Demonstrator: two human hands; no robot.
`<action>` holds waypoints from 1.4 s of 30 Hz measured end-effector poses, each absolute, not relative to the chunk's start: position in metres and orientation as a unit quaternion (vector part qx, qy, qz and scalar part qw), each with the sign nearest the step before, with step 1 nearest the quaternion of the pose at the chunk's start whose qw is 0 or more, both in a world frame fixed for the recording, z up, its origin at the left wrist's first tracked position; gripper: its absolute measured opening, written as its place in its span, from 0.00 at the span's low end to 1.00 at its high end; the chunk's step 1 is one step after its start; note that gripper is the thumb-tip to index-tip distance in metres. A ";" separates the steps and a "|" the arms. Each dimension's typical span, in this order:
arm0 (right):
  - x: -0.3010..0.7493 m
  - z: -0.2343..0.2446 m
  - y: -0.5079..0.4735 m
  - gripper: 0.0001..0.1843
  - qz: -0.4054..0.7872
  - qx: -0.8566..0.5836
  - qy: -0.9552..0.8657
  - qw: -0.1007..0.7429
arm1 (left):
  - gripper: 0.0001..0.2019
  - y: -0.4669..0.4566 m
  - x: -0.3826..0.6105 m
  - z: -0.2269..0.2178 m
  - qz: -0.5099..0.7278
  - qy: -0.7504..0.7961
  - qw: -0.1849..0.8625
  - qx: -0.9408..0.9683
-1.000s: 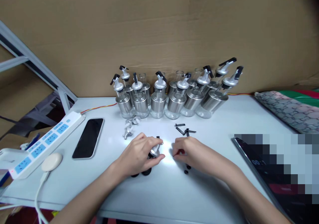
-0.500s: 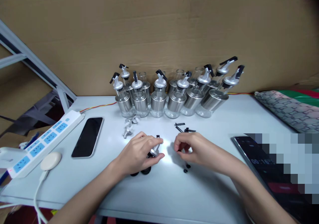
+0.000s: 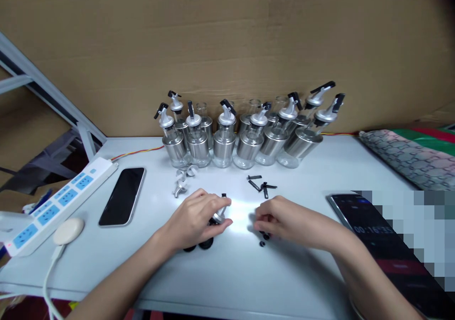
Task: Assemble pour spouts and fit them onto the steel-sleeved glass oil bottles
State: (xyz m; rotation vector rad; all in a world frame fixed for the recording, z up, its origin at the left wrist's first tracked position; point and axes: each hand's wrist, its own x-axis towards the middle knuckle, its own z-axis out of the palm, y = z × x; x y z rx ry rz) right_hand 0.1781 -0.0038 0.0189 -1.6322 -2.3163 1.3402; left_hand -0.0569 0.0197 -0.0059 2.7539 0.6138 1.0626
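My left hand (image 3: 195,218) is closed around a silver bottle pourer (image 3: 220,214), whose narrow tip with a black end points up between thumb and fingers. Black round pieces (image 3: 205,243) lie on the table under that hand, partly covered by it. To the right, my right hand (image 3: 272,218) is low over the table with its fingers curled together. Small black caps (image 3: 262,244) lie just below its fingertips; whether something is pinched there is hidden. Several black flip levers (image 3: 265,187) lie beyond the right hand. Loose silver pourer tops (image 3: 181,186) lie beyond the left.
A row of glass-and-steel oil bottles (image 3: 223,147), many with pourers fitted, stands along the cardboard wall (image 3: 213,35). At left are a phone (image 3: 122,196), a power strip (image 3: 60,204) and a white charging puck (image 3: 68,231). A device showing a timer (image 3: 373,230) lies at right.
My right hand has shifted slightly down and right, toward the small black caps, uncovering more of the black levers. My left hand keeps the pourer in much the same place.
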 end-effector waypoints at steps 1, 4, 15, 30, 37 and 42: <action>0.178 0.019 -0.004 0.12 0.445 -0.522 -0.728 -0.002 | 0.10 0.020 -0.057 -0.006 0.351 0.203 0.063 0.912; 0.178 0.015 -0.005 0.06 0.478 -0.526 -0.703 -0.019 | 0.09 0.020 -0.057 -0.005 0.350 0.205 0.062 0.912; 0.175 0.009 -0.003 0.09 0.468 -0.526 -0.710 0.007 | 0.08 0.019 -0.056 -0.005 0.351 0.204 0.055 0.912; 0.198 0.018 0.014 0.08 0.172 -0.675 -0.707 0.124 | 0.07 0.019 -0.056 -0.007 0.336 0.204 0.058 0.918; 0.211 0.001 0.022 0.09 0.155 -0.722 -0.672 0.063 | 0.09 0.015 -0.056 -0.004 0.305 0.237 0.088 0.918; 0.209 0.004 0.022 0.09 0.159 -0.726 -0.666 0.055 | 0.17 0.013 -0.056 -0.004 0.275 0.273 0.115 0.915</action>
